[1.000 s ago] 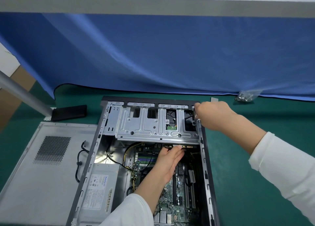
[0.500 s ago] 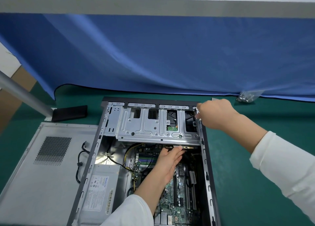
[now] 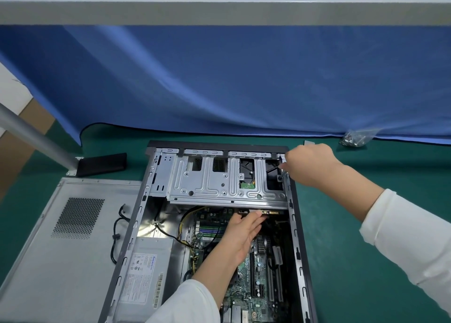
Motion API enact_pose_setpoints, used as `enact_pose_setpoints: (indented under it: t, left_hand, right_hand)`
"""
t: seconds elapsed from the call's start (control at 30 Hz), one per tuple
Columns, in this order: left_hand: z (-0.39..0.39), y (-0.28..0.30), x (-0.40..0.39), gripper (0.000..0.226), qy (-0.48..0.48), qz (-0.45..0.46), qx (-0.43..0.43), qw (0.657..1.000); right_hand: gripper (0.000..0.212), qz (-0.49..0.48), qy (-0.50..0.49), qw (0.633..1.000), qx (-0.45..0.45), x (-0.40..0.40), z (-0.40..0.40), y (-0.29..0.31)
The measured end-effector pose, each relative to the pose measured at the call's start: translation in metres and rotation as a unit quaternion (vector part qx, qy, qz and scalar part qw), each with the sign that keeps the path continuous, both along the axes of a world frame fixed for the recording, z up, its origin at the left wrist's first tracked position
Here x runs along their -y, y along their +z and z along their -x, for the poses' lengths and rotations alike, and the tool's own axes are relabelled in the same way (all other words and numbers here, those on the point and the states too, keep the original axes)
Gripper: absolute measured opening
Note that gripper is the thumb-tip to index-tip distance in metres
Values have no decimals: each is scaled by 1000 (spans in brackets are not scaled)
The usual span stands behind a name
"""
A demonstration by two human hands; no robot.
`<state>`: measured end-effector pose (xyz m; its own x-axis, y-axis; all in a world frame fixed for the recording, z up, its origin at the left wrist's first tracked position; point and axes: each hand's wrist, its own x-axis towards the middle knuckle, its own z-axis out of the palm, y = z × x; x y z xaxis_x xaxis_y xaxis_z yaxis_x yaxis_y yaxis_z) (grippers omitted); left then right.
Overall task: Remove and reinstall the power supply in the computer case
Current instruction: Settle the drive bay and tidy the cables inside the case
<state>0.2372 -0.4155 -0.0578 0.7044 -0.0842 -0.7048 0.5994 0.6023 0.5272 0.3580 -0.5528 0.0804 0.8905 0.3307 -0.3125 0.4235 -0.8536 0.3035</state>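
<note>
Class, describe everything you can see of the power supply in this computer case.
The power supply is a grey metal box lying flat in the near left corner of the open computer case. A white label with small print and a barcode covers its top. Black and yellow cables lead from its far end towards the motherboard. Neither hand touches it.

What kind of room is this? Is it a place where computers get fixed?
Probably a repair or training workbench: an opened computer case lies on a green mat, its side panel set beside it, with a blue cloth hung behind.
</note>
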Motion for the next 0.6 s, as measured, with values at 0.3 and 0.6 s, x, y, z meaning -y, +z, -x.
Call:
enact_pose_setpoints:
  t: [0.3,0.6]
  left_hand:
    - [1,2,0,27,-1,-9,0,1000]
    - [1,1,0,30,-6,-12,5,1000]
  right_hand:
    - [23,-15,14,1000,4,-3,1,3]
    - [12,-30,-5,999,-29,-1,-1,0]
